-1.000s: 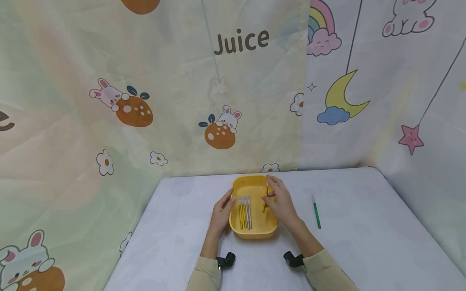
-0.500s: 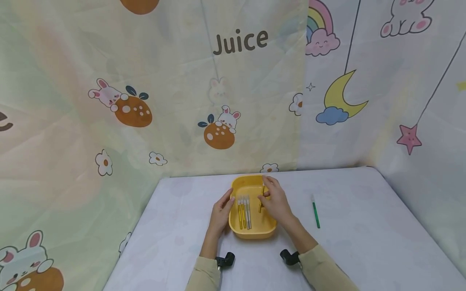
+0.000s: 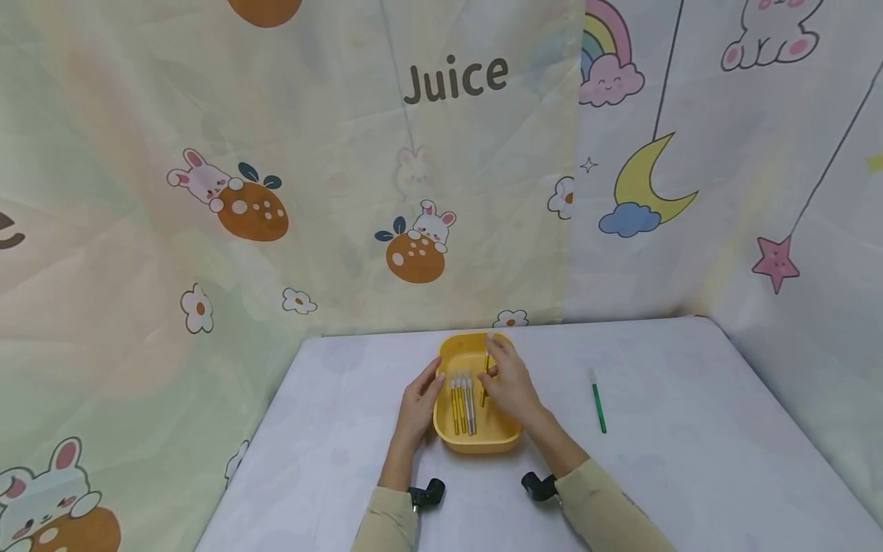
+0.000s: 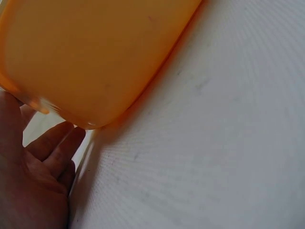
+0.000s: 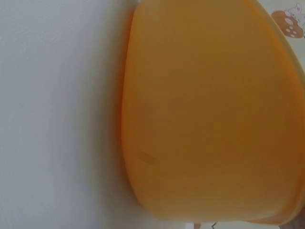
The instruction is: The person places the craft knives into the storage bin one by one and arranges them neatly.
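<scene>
A yellow plastic tray (image 3: 507,433) sits on the table, and its outer wall fills much of both wrist views. At its left side my left hand (image 3: 416,406) grips the rim; the left wrist view shows the fingers against the outside wall. Inside lie several slim pens (image 3: 463,406) in a row, yellow and silver with pale tips. Over the tray's right half, my right hand (image 3: 512,383) pinches another slim yellow pen (image 3: 484,395), held upright along the tray's length. Part of that pen is hidden by the fingers. My right fingers are barely seen in the right wrist view.
A green pen (image 3: 599,406) with a pale tip lies on the white-covered table (image 3: 676,445) right of the tray. Printed cloth walls (image 3: 345,253) rise at the back and sides. A black wrist camera (image 3: 428,493) sits on each forearm.
My right hand has moved left over the tray with the yellow pen, closer to the row of pens. My left hand stays on the tray's rim.
</scene>
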Motion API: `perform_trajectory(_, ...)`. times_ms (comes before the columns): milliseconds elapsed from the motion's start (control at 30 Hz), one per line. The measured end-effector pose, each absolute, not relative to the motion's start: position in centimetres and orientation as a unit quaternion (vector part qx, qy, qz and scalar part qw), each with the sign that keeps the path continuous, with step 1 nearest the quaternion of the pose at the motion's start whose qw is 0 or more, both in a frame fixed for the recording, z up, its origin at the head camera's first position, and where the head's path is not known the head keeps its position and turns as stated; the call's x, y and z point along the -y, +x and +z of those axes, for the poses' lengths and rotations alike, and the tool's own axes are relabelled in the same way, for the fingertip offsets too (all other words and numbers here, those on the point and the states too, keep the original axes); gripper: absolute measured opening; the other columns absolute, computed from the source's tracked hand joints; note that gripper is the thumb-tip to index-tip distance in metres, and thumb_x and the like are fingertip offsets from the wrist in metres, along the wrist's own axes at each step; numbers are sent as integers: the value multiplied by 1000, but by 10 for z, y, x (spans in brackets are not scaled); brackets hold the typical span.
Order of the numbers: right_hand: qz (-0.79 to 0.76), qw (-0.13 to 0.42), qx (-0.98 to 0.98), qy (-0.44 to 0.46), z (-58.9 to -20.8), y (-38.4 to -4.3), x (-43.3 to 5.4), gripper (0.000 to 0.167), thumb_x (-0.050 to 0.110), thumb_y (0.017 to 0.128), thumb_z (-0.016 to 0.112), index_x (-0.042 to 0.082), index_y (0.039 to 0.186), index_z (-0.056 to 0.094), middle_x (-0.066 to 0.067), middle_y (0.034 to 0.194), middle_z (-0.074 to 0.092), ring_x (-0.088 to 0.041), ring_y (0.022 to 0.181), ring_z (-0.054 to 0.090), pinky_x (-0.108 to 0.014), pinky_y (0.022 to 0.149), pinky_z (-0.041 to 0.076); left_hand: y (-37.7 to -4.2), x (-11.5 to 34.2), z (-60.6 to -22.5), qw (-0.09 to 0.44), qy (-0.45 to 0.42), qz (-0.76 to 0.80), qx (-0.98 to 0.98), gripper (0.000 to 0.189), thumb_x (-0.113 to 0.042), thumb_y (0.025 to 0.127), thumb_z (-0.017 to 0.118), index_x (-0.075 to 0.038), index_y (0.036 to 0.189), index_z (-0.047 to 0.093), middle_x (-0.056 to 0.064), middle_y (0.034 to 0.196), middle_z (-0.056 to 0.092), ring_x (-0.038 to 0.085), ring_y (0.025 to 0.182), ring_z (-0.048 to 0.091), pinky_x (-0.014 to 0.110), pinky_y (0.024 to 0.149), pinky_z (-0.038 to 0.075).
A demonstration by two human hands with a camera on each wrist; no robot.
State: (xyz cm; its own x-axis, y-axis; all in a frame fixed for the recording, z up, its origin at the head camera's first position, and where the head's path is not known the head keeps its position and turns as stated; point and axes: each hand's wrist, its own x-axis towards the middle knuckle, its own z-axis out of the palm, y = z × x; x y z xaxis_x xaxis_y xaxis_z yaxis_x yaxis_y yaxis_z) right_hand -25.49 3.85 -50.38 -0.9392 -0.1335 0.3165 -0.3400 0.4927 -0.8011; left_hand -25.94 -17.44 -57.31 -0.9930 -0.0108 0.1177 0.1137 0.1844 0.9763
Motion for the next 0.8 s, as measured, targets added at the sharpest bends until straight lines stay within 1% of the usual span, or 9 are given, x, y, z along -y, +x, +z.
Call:
perform_trajectory(133, 480, 101, 861, 135, -507, -257, -34, 75, -6, 88, 78, 3, 155, 46, -18, 157, 46, -14, 84, 61, -17, 63, 57, -259, 175, -574, 47, -30, -638, 768, 43, -40, 106, 59, -38, 149, 56, -11, 158, 50, 18, 154, 39, 46, 128, 32)
perform_trajectory(233, 471, 101, 866, 134, -508, -258, -32, 76, -6, 87, 78, 3, 155, 46, -19, 156, 46, -14, 85, 62, -18, 65, 57, -260, 174, -574, 46, -28, -638, 768, 43, -40, 106, 60, -39, 149, 56, -13, 158, 50, 16, 153, 39, 45, 128, 32)
perform_trajectory(433, 455, 96, 876, 127, -508, -257, -32, 75, -5, 87, 78, 4, 155, 47, -16, 155, 48, -15, 86, 62, -19, 67, 56, -260, 174, -574, 49, -30, -638, 768, 42, -39, 106, 60, -38, 148, 57, -14, 157, 51, 16, 153, 40, 44, 128, 32)
perform_trajectory(633, 446, 92, 881, 127, -509, -258, -33, 75, -4, 86, 80, 4, 154, 48, -17, 154, 48, -12, 83, 61, -19, 65, 56, -260, 174, -573, 49, -31, -638, 768, 44, -42, 106, 60, -37, 149, 56, -13, 158, 50, 17, 153, 40, 44, 127, 33)
perform_trajectory(800, 435, 76, 888, 131, -509, -258, -33, 75, -2, 84, 83, 2, 151, 51, -18, 152, 50, -10, 79, 60, -18, 62, 55, -260, 174, -573, 47, -29, -638, 768, 43, -42, 106, 59, -38, 149, 56, -13, 158, 50, 16, 152, 41, 43, 126, 35)
